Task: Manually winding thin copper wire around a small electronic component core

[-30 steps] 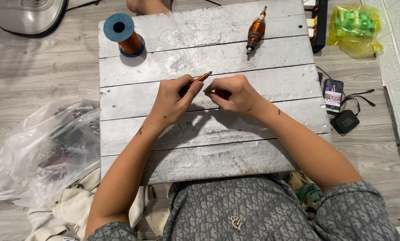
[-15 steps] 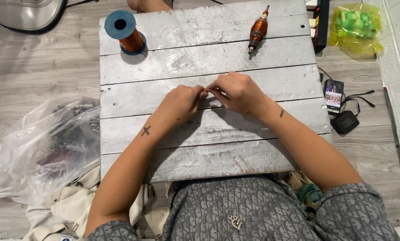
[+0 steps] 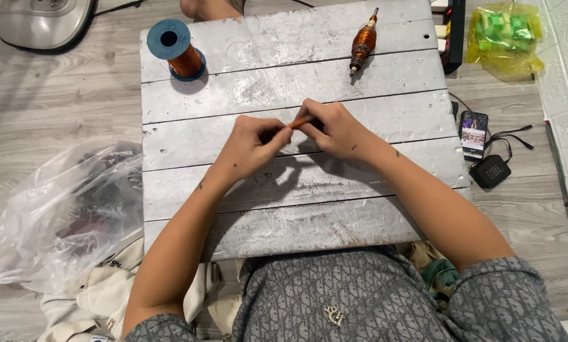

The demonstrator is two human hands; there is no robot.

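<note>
On the floor at far left lies one clear plastic bag (image 3: 56, 215), with one grey device base (image 3: 43, 22) above it at the top edge. One board (image 3: 296, 209) of grey planks fills the centre. One spool (image 3: 175, 50) of copper wire with a blue flange stands upright at the board's upper left corner.

At mid-board, two hands meet. Left hand (image 3: 249, 147) is curled, fingers pressed together, thumb and forefinger pinching the near end of one small copper-coloured piece (image 3: 301, 121). The forearm runs up from the lower left, wrist slightly bent. The piece lies between the two hands, tilted, raised just above the board; only a short length shows, the rest hidden by the fingers. Right hand (image 3: 338, 130) is likewise curled, fingertips pinching the far end of the piece. Its forearm runs in from the lower right.

One wound rotor (image 3: 363, 41) lies on the board's upper right, well apart from the hands. Right of the board lie one phone (image 3: 473, 132), one small black speaker (image 3: 490, 171) and one yellow bag (image 3: 504, 35) with green contents.
</note>
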